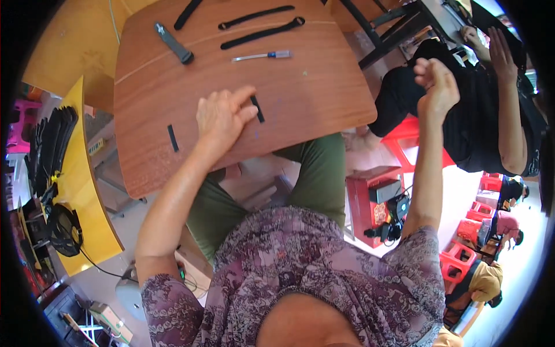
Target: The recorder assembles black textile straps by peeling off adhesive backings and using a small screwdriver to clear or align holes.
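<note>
Your left hand (222, 118) reaches with its grip parted beside the short black strip (260, 114) on the table (326, 87); your raised right hand (437, 95) curls loosely, contents unclear. This looks like positioning; a light pinch seems called for.

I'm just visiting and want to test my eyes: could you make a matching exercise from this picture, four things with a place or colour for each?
Things:
A. Left hand
B. Right hand
C. Screwdriver
D. Trousers

Places and colours:
1. lying on the table, near two looped straps
2. green
3. by a short black strip
4. raised past the table's right edge

Pairs: A-3, B-4, C-1, D-2
</note>
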Tool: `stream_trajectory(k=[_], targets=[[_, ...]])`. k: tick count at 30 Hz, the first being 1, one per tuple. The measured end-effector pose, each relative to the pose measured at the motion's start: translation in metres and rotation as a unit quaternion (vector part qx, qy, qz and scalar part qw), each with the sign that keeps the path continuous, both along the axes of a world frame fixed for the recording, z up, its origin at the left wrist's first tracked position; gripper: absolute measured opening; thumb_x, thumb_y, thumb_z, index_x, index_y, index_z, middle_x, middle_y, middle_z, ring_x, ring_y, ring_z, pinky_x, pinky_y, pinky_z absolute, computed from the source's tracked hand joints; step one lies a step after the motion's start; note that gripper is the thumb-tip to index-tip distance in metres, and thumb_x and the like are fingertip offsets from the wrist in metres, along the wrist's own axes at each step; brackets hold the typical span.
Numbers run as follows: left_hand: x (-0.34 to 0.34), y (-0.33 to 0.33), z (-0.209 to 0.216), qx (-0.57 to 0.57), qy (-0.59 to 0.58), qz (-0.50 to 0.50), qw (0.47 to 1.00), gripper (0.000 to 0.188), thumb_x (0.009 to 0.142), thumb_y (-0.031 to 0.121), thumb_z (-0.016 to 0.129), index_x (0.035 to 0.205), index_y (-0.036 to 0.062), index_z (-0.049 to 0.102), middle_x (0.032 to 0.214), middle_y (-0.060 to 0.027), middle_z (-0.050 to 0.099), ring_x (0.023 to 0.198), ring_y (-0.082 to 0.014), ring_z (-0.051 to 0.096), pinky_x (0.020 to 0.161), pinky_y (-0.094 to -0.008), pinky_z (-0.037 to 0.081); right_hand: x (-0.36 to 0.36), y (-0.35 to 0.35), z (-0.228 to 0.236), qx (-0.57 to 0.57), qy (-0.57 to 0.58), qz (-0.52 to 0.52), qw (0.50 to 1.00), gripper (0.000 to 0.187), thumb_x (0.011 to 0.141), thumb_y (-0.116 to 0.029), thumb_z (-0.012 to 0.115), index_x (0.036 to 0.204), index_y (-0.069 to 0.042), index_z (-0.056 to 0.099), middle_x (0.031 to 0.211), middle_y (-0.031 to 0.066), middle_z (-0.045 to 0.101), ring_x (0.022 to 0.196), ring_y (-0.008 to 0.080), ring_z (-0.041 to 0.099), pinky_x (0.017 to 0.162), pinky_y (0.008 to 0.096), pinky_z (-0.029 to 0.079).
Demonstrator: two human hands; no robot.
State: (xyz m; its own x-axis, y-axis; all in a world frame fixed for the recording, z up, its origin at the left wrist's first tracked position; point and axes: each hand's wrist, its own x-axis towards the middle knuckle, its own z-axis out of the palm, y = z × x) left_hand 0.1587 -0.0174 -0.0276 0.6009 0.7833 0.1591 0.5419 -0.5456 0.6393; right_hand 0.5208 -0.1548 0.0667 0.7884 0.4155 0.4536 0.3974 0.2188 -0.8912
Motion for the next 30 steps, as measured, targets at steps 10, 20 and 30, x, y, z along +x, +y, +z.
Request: stream_trajectory(k=[10,20,30], targets=[[-0.004,-0.002,0.026,0.09,0.05,-0.114,0.988,0.045,0.075,0.019,0.07,0.119,0.014,0.062,0.078,-0.006,0.052,0.08,-0.0246,0.053,0.073,-0.0379,0.04,-0.088,0.05,-0.068,-0.177,-0.073,0.13,0.973,0.015,0.087,-0.011,0.061,0.096,0.0,0.065,0.086,0.0081,0.067,0.077,0.014,0.061,0.069,0.0272,0.047],[-0.048,0.088,0.037,-0.044,-0.112,0.127,0.985,0.023,0.079,0.012,0.067,0.099,0.0014,0.068,0.077,-0.0086,0.068,0.07,-0.0141,0.062,0.067,-0.027,0.048,-0.075,0.102,-0.087,-0.253,-0.17,0.114,0.945,0.015,0.085,-0.008,0.06,0.095,0.0,0.067,0.079,0.0069,0.066,0.067,0.0111,0.058,0.06,0.0238,0.045],[-0.09,0.068,0.045,-0.137,-0.166,0.195,0.957,0.021,0.082,0.015,0.061,0.095,-0.0013,0.068,0.068,-0.0037,0.064,0.063,-0.0077,0.057,0.06,-0.0227,0.045,-0.054,0.119,-0.087,-0.287,0.084,0.151,0.942,0.012,0.085,-0.008,0.056,0.089,-0.002,0.066,0.076,0.0025,0.065,0.061,0.0066,0.054,0.053,0.02,0.041]])
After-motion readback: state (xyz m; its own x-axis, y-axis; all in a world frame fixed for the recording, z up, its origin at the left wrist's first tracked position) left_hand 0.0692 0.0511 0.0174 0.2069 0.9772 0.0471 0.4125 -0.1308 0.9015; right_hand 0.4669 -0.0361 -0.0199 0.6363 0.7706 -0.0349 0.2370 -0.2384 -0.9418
